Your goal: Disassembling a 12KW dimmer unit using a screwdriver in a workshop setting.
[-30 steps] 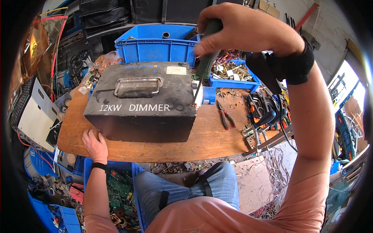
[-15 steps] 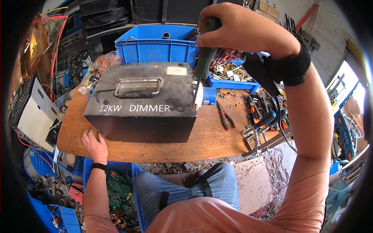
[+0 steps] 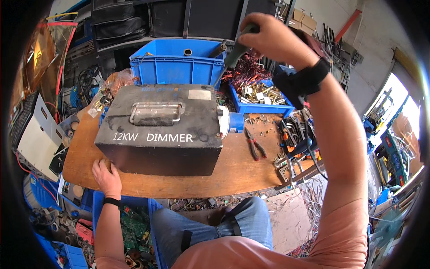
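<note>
A black metal equipment case (image 3: 156, 157) with a silver folding handle (image 3: 156, 113) on its top sits on the wooden table. My right hand (image 3: 268, 39), raised over the case's far right side, is closed around the dark green grip of a screwdriver (image 3: 235, 55). Its shaft slants down to the far right corner of the lid; I cannot tell whether the tip touches. A blue and white round socket (image 3: 234, 122) sticks out of the case's right side. My left hand (image 3: 108, 179) lies on the table's front edge by the case's near left corner, fingers apart and holding nothing.
Red-handled pliers (image 3: 254, 145) lie right of the case, with a rack of tools (image 3: 295, 139) beyond them. Behind stand a large blue crate (image 3: 172, 69) and a blue tray (image 3: 264, 109) of metal pieces. A bin of green circuit boards (image 3: 136, 226) is below the table's front edge.
My right hand has carried the screwdriver from the lid's near right corner toward its far right corner, and the tool now tilts. My left hand stays at the table edge. The view has shifted slightly.
</note>
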`<state>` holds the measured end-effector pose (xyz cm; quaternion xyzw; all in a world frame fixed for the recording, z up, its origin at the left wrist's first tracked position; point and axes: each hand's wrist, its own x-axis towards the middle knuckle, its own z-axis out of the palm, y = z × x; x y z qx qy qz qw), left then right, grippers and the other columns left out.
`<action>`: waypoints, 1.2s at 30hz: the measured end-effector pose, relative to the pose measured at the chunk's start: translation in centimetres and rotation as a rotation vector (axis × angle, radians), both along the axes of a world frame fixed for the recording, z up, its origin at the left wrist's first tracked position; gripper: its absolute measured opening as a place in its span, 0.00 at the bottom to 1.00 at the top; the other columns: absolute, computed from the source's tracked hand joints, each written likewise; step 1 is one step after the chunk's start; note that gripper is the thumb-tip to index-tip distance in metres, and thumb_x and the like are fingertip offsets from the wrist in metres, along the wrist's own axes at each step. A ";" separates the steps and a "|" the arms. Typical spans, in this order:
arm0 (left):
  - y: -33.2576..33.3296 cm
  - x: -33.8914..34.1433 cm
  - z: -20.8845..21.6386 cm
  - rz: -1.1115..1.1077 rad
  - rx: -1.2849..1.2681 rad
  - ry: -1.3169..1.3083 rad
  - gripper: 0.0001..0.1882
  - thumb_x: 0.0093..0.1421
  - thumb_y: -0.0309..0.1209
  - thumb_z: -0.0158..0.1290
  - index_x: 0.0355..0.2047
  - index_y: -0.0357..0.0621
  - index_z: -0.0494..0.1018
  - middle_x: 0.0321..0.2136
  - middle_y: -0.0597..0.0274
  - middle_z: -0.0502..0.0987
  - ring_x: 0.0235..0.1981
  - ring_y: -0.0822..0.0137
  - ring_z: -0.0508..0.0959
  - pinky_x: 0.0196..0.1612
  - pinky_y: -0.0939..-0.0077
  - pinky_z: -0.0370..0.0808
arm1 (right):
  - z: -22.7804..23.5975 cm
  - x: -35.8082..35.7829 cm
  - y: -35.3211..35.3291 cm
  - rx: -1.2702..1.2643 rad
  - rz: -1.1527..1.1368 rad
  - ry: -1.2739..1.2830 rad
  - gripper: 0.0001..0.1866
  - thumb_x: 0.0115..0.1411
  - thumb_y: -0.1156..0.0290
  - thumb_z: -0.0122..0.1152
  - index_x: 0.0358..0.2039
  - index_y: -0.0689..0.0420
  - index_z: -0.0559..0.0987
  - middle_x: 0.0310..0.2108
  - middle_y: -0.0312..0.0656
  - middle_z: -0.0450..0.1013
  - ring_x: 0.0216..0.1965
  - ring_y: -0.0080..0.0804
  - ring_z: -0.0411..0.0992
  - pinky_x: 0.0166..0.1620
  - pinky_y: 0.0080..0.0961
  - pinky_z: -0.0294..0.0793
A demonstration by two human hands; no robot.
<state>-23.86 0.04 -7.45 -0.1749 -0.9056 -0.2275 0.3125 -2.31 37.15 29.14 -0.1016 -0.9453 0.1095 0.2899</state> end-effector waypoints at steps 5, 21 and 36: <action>0.0 -0.1 -0.4 -0.021 0.011 0.040 0.19 0.55 0.29 0.54 0.44 0.30 0.67 0.50 0.42 0.65 0.52 0.44 0.63 0.56 0.54 0.60 | -2.3 -2.0 0.7 0.115 -0.078 0.037 0.18 0.48 0.67 0.60 0.38 0.63 0.78 0.36 0.54 0.77 0.41 0.48 0.76 0.47 0.33 0.74; 0.2 0.1 0.1 -0.009 0.015 0.012 0.19 0.55 0.30 0.54 0.45 0.32 0.67 0.50 0.44 0.65 0.52 0.45 0.64 0.56 0.55 0.61 | -2.3 -2.8 1.0 0.135 -0.112 -0.016 0.18 0.48 0.67 0.59 0.39 0.64 0.77 0.36 0.54 0.77 0.42 0.49 0.75 0.47 0.33 0.73; 0.1 0.1 -0.2 -0.018 0.013 0.053 0.18 0.55 0.29 0.54 0.44 0.32 0.68 0.49 0.44 0.65 0.52 0.45 0.64 0.55 0.53 0.61 | 0.3 -6.1 -0.7 0.285 -0.239 -0.235 0.27 0.53 0.52 0.59 0.36 0.69 0.78 0.28 0.53 0.77 0.32 0.49 0.76 0.40 0.36 0.74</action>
